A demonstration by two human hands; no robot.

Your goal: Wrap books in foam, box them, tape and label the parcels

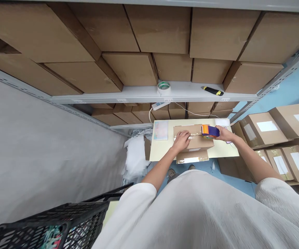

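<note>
A cardboard box point(197, 142) lies on the pale yellow table point(162, 148) in front of me, with shiny tape along its top seam. My left hand point(182, 141) rests flat on the left part of its top, fingers stretched out. Gripped in my right hand point(223, 134) is an orange and purple tape dispenser point(210, 131), held at the right end of the seam. Below the box, at the table's near edge, sits another taped cardboard box point(192, 157) with a white label.
A shelf point(139, 89) full of cartons spans the far side, bearing a tape roll point(164, 87) and a utility knife point(213, 91). Labelled boxes point(266, 126) are stacked at right. A black crate point(48, 224) stands lower left, white packing material point(136, 157) beside the table.
</note>
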